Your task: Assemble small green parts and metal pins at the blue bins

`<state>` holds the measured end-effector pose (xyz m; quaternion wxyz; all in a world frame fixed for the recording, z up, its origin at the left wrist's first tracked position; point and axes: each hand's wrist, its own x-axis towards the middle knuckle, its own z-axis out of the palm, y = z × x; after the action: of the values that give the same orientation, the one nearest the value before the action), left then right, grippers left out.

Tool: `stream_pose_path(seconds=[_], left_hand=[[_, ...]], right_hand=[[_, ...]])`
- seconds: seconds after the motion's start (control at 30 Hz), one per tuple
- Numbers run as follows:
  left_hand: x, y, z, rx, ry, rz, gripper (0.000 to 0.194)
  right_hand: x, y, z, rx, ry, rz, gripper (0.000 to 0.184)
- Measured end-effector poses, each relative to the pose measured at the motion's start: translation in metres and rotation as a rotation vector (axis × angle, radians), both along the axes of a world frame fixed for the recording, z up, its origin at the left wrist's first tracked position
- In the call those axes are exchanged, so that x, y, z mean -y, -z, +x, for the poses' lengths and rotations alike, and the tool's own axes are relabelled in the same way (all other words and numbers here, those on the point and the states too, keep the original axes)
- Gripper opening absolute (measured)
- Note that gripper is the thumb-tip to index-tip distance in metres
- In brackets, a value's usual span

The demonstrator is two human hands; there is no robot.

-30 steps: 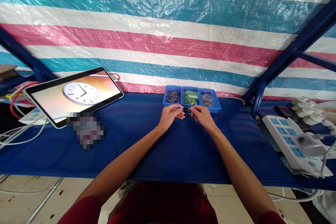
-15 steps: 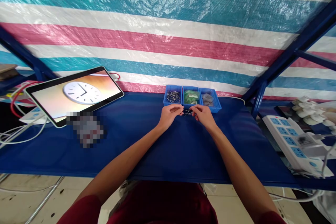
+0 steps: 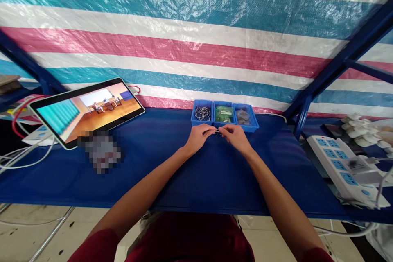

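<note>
My left hand point(image 3: 198, 136) and my right hand point(image 3: 237, 136) meet fingertip to fingertip just in front of three blue bins. Both are closed in a pinch on a small thin metal piece point(image 3: 217, 131), too tiny to make out fully. A few dark slender pieces lie on the table beneath the fingers, partly hidden. The left bin point(image 3: 193, 122) contains several short metal rods or screws point(image 3: 202, 113). In the middle bin are green packets point(image 3: 224, 113) with a whitish strip. Small clear plastic pieces or bags point(image 3: 243, 116) fill part of the right bin point(image 3: 253, 124).
A tablet point(image 3: 101, 110) with a lit screen leans at the left, cables beside it. A blurred-out item point(image 3: 103, 153) lies before it. Power strips point(image 3: 339, 163) sit at the right of the blue table point(image 3: 196, 188). Blue frame posts flank the striped sheet point(image 3: 196, 49) behind.
My right hand has moved left, closing the gap to my left hand, and the fingertips now meet around the small metal piece. The tablet's picture has changed from a clock to a room scene.
</note>
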<state>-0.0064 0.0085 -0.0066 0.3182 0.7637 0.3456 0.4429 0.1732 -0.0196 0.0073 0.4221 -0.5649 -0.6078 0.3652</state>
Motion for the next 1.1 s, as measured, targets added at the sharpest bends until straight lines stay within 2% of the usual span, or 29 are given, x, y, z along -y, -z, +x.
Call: stream_pose_path(seconds=[0.1, 0.23, 0.43, 0.5, 0.6, 0.67, 0.73, 0.87, 1.0, 1.1], left_hand=[[0.002, 0.0, 0.001, -0.008, -0.028, 0.026, 0.019], [0.005, -0.002, 0.003, 0.062, -0.102, -0.006, 0.018], [0.01, -0.008, 0.005, 0.093, -0.1, 0.01, 0.016], [0.009, -0.007, 0.006, 0.175, -0.099, -0.073, 0.019], [0.006, -0.004, 0.008, 0.308, -0.046, -0.263, 0.034], [0.004, -0.001, 0.01, 0.342, 0.014, -0.347, 0.031], [0.003, 0.001, 0.011, 0.351, 0.042, -0.359, 0.028], [0.007, 0.002, 0.01, 0.299, -0.027, -0.226, 0.029], [0.012, 0.0, 0.002, 0.095, -0.077, 0.073, 0.025], [0.002, -0.005, -0.004, -0.016, -0.116, 0.274, 0.025]], right_hand=[[0.0, 0.001, -0.001, 0.016, -0.024, -0.03, 0.039], [-0.001, 0.003, -0.001, -0.068, -0.054, -0.031, 0.041], [0.0, 0.003, -0.004, -0.18, -0.136, -0.059, 0.045], [0.0, 0.001, -0.006, -0.202, -0.097, -0.034, 0.045], [0.001, -0.003, -0.007, -0.216, -0.041, -0.006, 0.045], [0.002, -0.004, -0.008, -0.206, -0.053, -0.003, 0.043], [0.002, -0.003, -0.008, -0.191, -0.076, -0.01, 0.041], [0.0, 0.004, -0.007, -0.16, -0.007, -0.042, 0.04], [-0.002, 0.005, -0.004, -0.148, 0.071, -0.076, 0.04], [-0.002, 0.004, -0.002, -0.14, 0.087, -0.074, 0.037]])
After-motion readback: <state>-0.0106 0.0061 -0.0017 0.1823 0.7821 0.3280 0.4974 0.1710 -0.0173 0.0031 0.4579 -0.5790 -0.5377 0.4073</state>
